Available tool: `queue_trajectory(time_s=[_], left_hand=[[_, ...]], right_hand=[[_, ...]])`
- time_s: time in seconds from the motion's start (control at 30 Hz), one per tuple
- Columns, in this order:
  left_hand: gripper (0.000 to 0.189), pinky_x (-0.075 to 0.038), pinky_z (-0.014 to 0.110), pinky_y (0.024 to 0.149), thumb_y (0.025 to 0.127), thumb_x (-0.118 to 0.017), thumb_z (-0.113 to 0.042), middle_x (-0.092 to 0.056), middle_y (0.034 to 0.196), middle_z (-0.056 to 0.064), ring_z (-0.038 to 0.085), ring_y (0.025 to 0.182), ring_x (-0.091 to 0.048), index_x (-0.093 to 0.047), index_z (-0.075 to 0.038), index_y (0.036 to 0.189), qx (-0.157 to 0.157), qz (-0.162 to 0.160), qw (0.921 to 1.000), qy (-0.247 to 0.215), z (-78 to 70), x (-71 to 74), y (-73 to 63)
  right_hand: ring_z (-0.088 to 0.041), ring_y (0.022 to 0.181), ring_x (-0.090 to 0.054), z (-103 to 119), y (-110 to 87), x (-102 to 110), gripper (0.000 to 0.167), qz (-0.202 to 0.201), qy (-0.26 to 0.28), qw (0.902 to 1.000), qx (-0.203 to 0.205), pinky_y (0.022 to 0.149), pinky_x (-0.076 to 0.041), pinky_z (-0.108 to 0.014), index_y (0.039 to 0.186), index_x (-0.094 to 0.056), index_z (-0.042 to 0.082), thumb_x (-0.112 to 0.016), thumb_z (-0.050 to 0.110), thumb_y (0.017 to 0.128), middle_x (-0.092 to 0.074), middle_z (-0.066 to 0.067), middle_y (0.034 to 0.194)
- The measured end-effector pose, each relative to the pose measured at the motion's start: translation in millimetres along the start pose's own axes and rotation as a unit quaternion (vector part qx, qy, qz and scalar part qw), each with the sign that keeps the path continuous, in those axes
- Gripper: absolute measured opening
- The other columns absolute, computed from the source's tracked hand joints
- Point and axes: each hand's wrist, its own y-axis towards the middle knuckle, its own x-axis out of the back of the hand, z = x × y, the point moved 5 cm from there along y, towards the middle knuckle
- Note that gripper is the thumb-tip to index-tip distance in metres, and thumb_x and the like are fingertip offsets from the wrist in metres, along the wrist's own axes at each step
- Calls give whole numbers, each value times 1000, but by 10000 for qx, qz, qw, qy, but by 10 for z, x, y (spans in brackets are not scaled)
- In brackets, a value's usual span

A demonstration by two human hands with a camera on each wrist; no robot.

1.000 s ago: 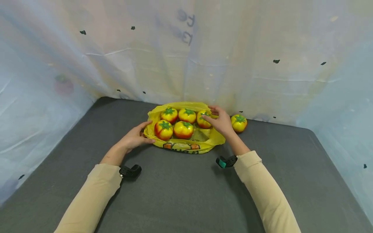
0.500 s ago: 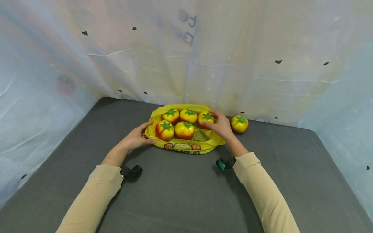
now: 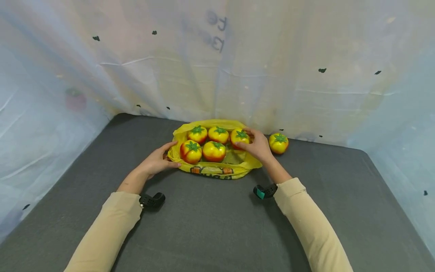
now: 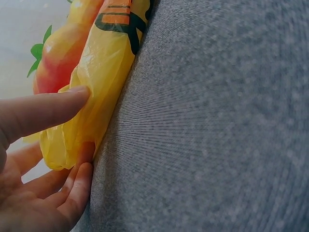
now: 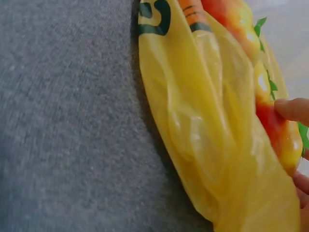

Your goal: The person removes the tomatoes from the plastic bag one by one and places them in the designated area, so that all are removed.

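Observation:
A yellow plastic bag with printed pictures lies with its mouth spread wide, and several yellow-red tomatoes with green star-shaped tops sit inside it. At the bag's left end, my left hand holds the plastic, thumb on the front side and fingers on the far side; the left wrist view shows the thumb against the yellow film. My right hand grips the back-right tomato in the bag, its thumb in front and fingers behind. In the right wrist view that tomato shows beyond the bag's side.
One more tomato stands outside the bag, just right of my right hand. Dark grey cloth covers the table. A pale plastic sheet hangs close behind the bag and along both sides.
My right hand has come down from hovering over the back-right tomato to gripping it, and that tomato has shifted slightly right. The left hand has stayed at the bag's left end.

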Motion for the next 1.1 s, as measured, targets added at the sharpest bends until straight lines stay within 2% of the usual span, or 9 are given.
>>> queue_trajectory(time_s=[0.17, 0.4, 0.73, 1.1], left_hand=[[90, -40, 53, 103, 86, -72, -18, -12, 158, 22, 42, 137, -32, -14, -18, 156, 13, -32, 10000, 15, -12, -3, 9], [90, -37, 55, 105, 87, -71, -19, -11, 158, 23, 43, 139, -28, -14, -18, 156, 29, -22, 10000, 59, -13, 2, 3], [90, -38, 55, 104, 87, -71, -20, -10, 158, 24, 44, 137, -29, -13, -18, 156, 22, 26, 9999, 140, -4, 8, 2], [91, -36, 57, 105, 87, -71, -20, -7, 159, 23, 45, 139, -26, -12, -17, 156, -5, 86, 9999, 103, -16, 10, 1]], right_hand=[[-34, 126, -47, 59, -47, 74, 63, -44, 83, 9998, 166, 102, -42, -49, 142, -47, 13, -71, 33, 87, -48, -14, 140], [-30, 124, -48, 154, -126, 167, 61, -200, -119, 9987, 463, 102, -42, -46, 141, -48, 11, -71, 31, 87, -48, -13, 140], [-31, 123, -48, 215, -278, 310, 62, -267, -197, 9983, 475, 102, -42, -47, 140, -49, 12, -72, 31, 86, -48, -13, 138], [-32, 117, -49, 139, -405, 467, 62, -327, -326, 9981, 399, 96, -44, -48, 140, -48, 12, -72, 31, 87, -48, -15, 134]])
